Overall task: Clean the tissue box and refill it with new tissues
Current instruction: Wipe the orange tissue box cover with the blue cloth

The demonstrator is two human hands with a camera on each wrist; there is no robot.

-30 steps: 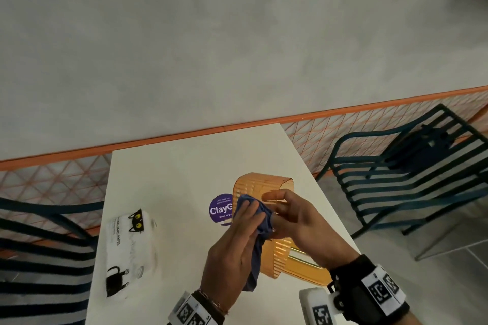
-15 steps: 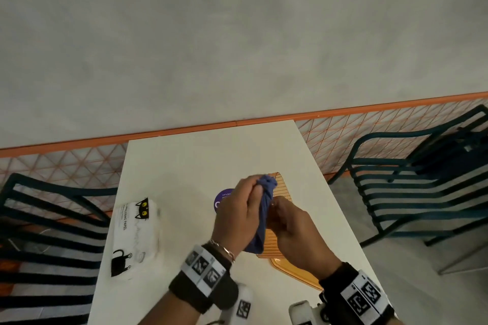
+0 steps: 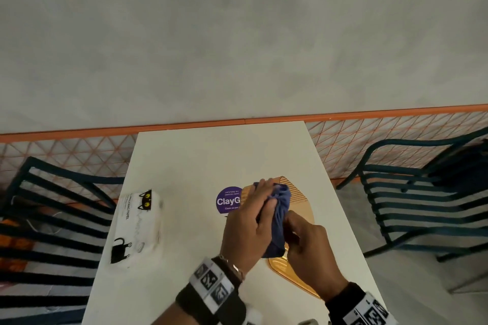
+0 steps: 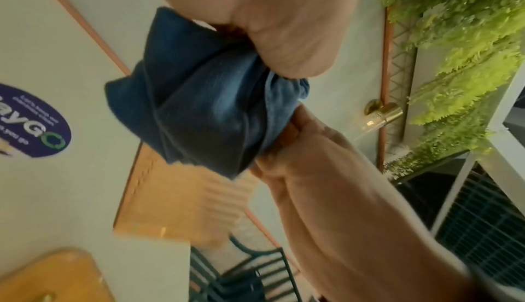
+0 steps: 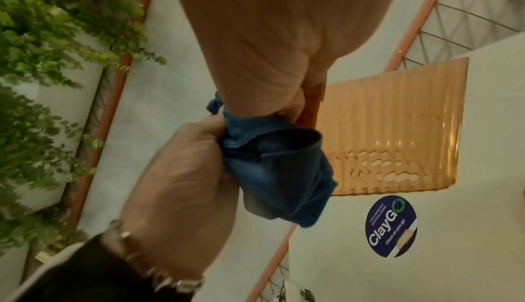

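Note:
The orange ribbed tissue box (image 3: 301,200) (image 5: 397,122) (image 4: 176,201) lies on the white table (image 3: 211,155), just beyond my hands. Its flat orange panel (image 3: 287,272) (image 4: 51,280) lies nearer me, partly hidden by my right hand. A bunched blue cloth (image 3: 281,208) (image 4: 199,109) (image 5: 278,172) is held above the box by both hands. My left hand (image 3: 250,221) grips its upper part. My right hand (image 3: 309,248) pinches its edge from the right. A white tissue pack (image 3: 137,224) with black cat prints lies at the table's left side.
A round purple ClayGo sticker (image 3: 228,200) is stuck on the table left of the box. Dark slatted chairs stand on the left (image 3: 52,219) and on the right (image 3: 422,206). An orange-railed mesh fence (image 3: 369,140) runs behind the table.
A second ago my right hand held the box upright while the left wiped it with the cloth. The box now lies on the table and both hands hold the cloth.

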